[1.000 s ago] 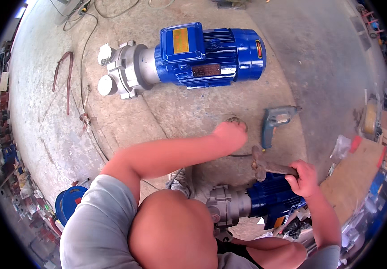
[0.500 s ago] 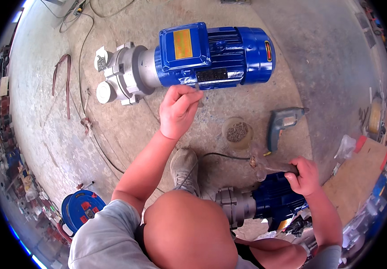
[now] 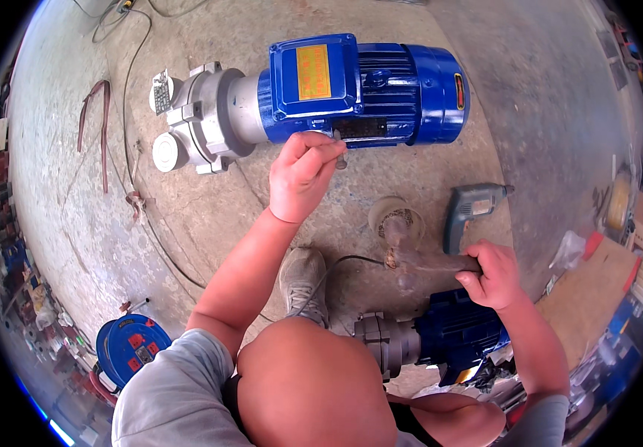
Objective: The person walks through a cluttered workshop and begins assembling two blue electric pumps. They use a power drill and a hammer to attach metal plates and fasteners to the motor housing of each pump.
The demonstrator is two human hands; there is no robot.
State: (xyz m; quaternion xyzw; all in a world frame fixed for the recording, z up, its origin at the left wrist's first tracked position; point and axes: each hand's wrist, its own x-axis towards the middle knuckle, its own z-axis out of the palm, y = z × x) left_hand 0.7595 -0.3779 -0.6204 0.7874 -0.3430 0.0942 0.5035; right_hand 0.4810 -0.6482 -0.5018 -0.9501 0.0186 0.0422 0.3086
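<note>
A blue motor [image 3: 440, 89] with a grey pump end [image 3: 213, 115] lies across the floor in front of me. Pinched in my left hand [image 3: 299, 179] is a short metal punch [image 3: 341, 159], held at the lower left corner of the dark nameplate [image 3: 366, 128] on the motor's side. Its tip is partly hidden by my fingers. My right hand [image 3: 492, 274] is wrapped round the handle of a hammer [image 3: 434, 261]. The hammer's head, smeared by motion, is in the air partly over a shallow bowl [image 3: 374, 217] of small metal pieces, apart from the punch.
A grey-blue power drill [image 3: 464, 212] lies right of the bowl. A second blue motor [image 3: 461, 328] with a grey end is close by my right arm. My shoe [image 3: 304, 279] is between my arms, near a black cable [image 3: 161, 238]. A blue cable reel [image 3: 131, 346] stands at left.
The hammer has swung left and away from me, its head now overlapping the bowl. My left hand stays by the nameplate, with more of the punch showing. The whole view has shifted slightly.
</note>
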